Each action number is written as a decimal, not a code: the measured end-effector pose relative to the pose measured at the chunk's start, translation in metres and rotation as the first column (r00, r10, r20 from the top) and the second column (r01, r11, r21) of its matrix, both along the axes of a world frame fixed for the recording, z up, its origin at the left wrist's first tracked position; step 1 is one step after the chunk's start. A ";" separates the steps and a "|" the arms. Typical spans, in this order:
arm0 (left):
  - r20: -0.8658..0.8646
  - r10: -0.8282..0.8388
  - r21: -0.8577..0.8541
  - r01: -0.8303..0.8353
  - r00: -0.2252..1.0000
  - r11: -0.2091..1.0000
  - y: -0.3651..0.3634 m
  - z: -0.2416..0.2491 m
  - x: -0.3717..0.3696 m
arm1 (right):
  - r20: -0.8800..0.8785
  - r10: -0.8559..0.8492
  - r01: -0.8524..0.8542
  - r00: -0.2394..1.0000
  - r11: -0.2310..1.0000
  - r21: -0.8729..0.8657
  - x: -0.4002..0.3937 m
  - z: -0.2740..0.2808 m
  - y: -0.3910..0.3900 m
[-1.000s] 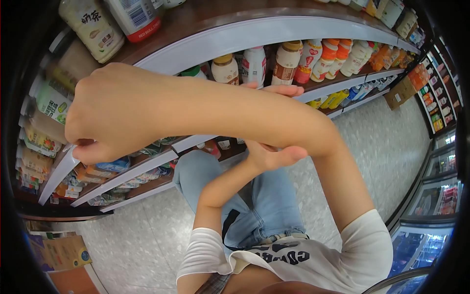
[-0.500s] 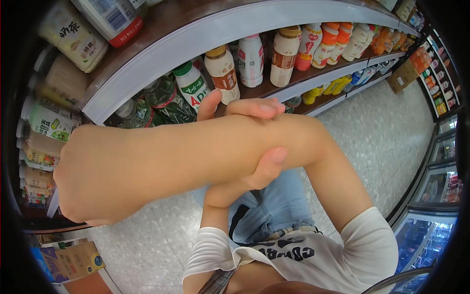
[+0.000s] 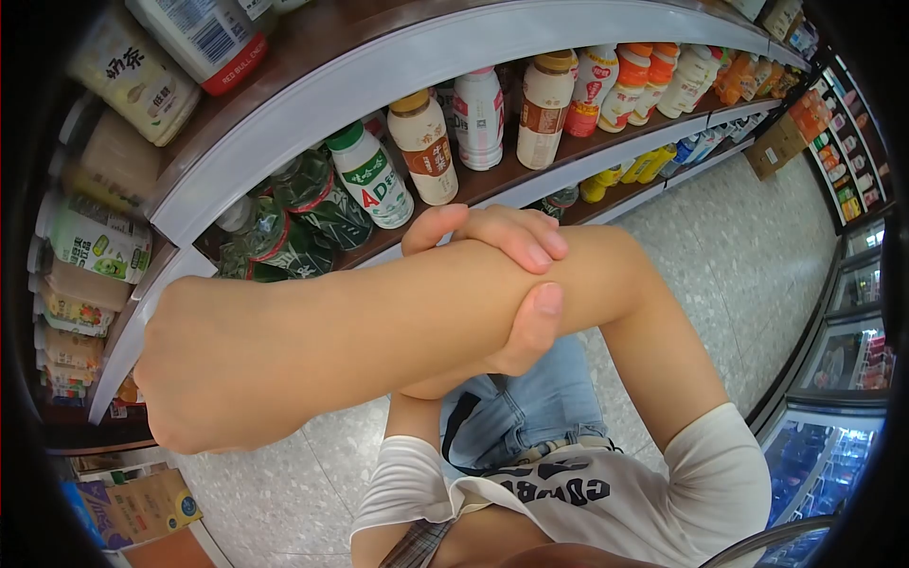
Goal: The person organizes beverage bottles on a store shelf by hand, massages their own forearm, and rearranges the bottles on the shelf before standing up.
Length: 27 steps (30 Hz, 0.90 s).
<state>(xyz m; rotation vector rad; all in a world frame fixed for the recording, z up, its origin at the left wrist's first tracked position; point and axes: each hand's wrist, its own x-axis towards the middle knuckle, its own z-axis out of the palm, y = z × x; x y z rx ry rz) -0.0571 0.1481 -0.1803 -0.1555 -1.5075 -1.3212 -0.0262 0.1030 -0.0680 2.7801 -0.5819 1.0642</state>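
My right forearm (image 3: 407, 312) stretches across the view from the elbow on the right to the left side. At its end, my right hand (image 3: 213, 369) is closed in a fist, its back facing me. The fingers are curled out of sight and nothing sticks out of the fist. My left hand (image 3: 516, 251) is wrapped round the right forearm near the elbow, thumb on the near side and fingers over the far side. Beyond the forearm, a green-capped white bottle (image 3: 371, 175) and a gold-capped bottle (image 3: 423, 147) stand on a shelf.
A curved shelf edge (image 3: 379, 85) runs across the top, with several drink bottles below it. More packs, including a milk tea bottle (image 3: 133, 76), line the left. Glass-door coolers (image 3: 814, 464) stand at right. A cardboard box (image 3: 776, 147) sits on the grey floor (image 3: 682, 227).
My right fist and forearm have shifted slightly down and to the right, uncovering more of the bottles. My left hand keeps its grip near the elbow, its fingers lying further over the forearm.
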 end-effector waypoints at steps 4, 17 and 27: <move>-0.052 -0.032 0.013 0.033 0.998 0.999 0.004 0.000 -0.006 | 0.019 -0.014 0.014 1.000 1.000 -0.008 -0.002 -0.005 0.002; -0.058 -0.109 0.048 0.112 0.992 0.993 0.001 -0.002 -0.012 | 0.060 -0.094 0.094 0.994 0.996 -0.007 -0.022 -0.022 -0.002; 0.054 -0.111 0.099 0.105 0.992 0.990 -0.003 -0.009 -0.016 | 0.154 -0.141 0.153 0.978 0.986 -0.063 -0.018 -0.025 -0.020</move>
